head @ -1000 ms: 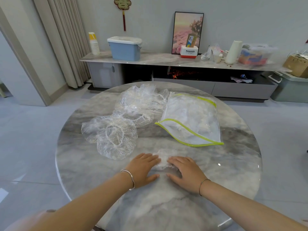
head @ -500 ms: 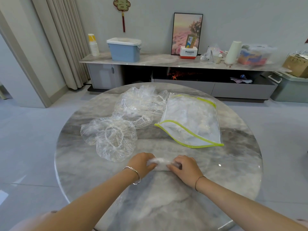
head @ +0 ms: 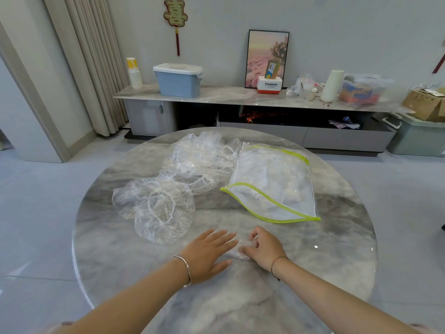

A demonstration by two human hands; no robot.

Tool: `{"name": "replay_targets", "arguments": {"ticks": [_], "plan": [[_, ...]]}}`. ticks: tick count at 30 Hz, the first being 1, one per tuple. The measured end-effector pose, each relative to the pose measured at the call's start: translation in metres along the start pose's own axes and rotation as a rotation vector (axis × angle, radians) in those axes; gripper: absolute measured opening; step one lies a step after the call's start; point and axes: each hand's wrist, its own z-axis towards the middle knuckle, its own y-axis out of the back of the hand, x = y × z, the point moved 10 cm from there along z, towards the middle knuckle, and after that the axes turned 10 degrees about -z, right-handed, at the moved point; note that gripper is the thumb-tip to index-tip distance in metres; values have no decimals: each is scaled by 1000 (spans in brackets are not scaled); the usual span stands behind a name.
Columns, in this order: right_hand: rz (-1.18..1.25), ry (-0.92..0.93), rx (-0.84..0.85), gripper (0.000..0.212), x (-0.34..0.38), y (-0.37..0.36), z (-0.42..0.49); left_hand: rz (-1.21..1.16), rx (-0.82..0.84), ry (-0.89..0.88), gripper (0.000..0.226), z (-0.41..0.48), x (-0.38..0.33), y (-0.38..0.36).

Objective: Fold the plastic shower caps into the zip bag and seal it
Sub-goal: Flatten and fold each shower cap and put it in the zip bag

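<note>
Pressing with fingers straight, left hand point(head: 207, 251) flattens crinkled clear plastic shower cap point(head: 237, 251) (folded small) toward round marble table point(head: 325, 261)'s near edge; right hand point(head: 263, 249) pinches it; green-trimmed zip bag point(head: 272, 184) behind.

A round grey marble bench point(head: 337, 239) stands on a pale tiled floor point(head: 36, 203). Behind it a long low sideboard point(head: 240, 98) runs along the plain grey wall point(head: 349, 25), carrying a blue lidded box point(head: 178, 83) and a framed picture point(head: 265, 51). Beige curtains point(head: 91, 68) hang at the left, and a red knot ornament point(head: 176, 18) hangs above.
</note>
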Motion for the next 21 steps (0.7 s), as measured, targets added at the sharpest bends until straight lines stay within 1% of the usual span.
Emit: {"name": "replay_targets", "arguments": {"ticks": [3,6,8,10,11,13,14,16,18,19,21], "plan": [[-21,-20,13,34,-3,3,4,14,107,88,57,-6,11,-18],[24,-70,54,34,-13,6,8,-1,175,145,56,-11,15,-25],[37,-101,62,33,-20,9,9,-51,170,176,58,-11,16,-20],[30,-112,50,32,-25,12,9,-62,171,191,69,-10,14,-18],[27,-116,49,31,-27,12,9,-66,156,138,78,-7,8,-18],[32,-106,43,27,-25,16,7,-150,195,168,91,-7,6,-21],[34,-87,21,22,-22,20,6,-160,181,179,94,-5,5,-17],[51,-9,-76,15,-10,35,1,-189,127,209,95,-2,6,-5],[52,132,-142,14,11,47,-9,-239,110,268,88,1,10,4],[5,220,-131,15,23,48,-14,-269,124,310,82,1,13,5],[-186,428,-67,23,49,38,-28,-328,177,370,72,0,17,3]]}}
